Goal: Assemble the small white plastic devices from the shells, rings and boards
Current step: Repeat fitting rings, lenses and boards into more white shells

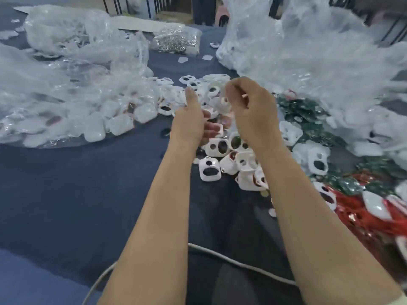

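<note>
Head view: left hand (189, 115) curls round a white shell (220, 128); right hand (248, 113) pinches a small white part (225, 100), blurred. Loose shell pile (246, 182) at hands' 6 o'clock, green boards (308, 113) at 3.

Both hands raised over heap of white shells (209, 169) on dark blue cloth (77, 194). Right hand (248, 113) curled, pinching small white piece (224, 101); blurred. Left hand (189, 119) thumb up, fingers bent inward; grip unclear. Clear bags (66, 95) of white parts at left. Bag of metal rings (176, 40) behind. Green boards (308, 115) at right, red heap (363, 216) nearer. White cable (231, 260) under forearms.
</note>
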